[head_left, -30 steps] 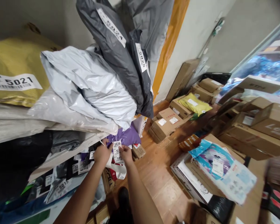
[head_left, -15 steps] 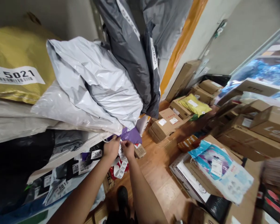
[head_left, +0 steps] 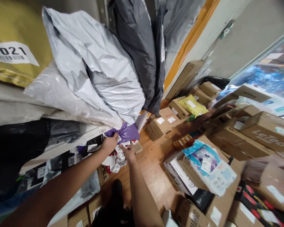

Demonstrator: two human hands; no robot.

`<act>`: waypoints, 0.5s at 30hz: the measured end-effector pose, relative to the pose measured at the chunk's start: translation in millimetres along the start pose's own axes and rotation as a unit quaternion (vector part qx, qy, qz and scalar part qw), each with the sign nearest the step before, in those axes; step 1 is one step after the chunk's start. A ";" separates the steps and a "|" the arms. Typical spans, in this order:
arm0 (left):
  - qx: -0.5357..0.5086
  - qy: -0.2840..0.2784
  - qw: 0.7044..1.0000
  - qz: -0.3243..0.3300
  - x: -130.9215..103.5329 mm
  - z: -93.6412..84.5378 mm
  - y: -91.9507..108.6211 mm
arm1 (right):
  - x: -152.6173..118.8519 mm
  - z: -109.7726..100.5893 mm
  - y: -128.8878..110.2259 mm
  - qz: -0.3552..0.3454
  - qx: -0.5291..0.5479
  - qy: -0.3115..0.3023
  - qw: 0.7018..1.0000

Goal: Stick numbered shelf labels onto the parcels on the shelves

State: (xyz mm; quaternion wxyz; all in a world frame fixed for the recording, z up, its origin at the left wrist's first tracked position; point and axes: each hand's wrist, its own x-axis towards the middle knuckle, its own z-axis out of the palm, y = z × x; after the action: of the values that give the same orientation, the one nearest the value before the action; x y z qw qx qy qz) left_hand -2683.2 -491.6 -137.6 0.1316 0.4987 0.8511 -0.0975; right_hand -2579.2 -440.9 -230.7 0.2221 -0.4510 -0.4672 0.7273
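Reaching down and forward, both your forearms converge below pale gray mailer bag (head_left: 109, 69). Your left hand (head_left: 109, 143): palm down, fingertips at white label (head_left: 119, 138) on purple mailer bag (head_left: 130, 132) beside shelf edge (head_left: 73, 143); cannot tell whether it clenches anything. Your right hand (head_left: 128, 152): just beside, fingers bent, pinching top of numbered label strip (head_left: 119, 152), which hangs below purple mailer bag.

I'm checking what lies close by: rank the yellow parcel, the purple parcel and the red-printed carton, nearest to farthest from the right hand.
From the right hand:
1. Purple parcel, just beyond it.
2. Red-printed carton, farther out, rightward.
3. Yellow parcel, beyond that carton.
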 end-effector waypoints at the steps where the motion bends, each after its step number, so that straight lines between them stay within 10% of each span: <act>1: -0.002 0.002 1.000 -0.001 1.6 -0.9 1.2 | -8.6 -8.2 3.6 0.009 0.009 -0.003 1.000; 6: -0.034 0.018 0.999 -0.009 -26.9 -7.6 16.6 | -81.7 -74.6 24.2 0.085 0.032 -0.054 0.994; 10: -0.145 0.006 0.989 0.006 -124.8 18.2 56.4 | -155.1 -124.0 40.2 0.096 0.056 -0.083 0.990; 15: -0.639 -0.034 0.763 -0.096 -255.4 85.4 152.5 | -232.2 -169.0 51.4 0.067 0.046 -0.146 0.986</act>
State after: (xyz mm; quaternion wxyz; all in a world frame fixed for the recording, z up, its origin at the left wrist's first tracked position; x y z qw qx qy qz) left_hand -2419.4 -653.5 -141.6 0.4386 0.2116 0.7548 0.4396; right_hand -2313.4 -556.6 -198.3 0.1229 -0.3597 -0.4291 0.8194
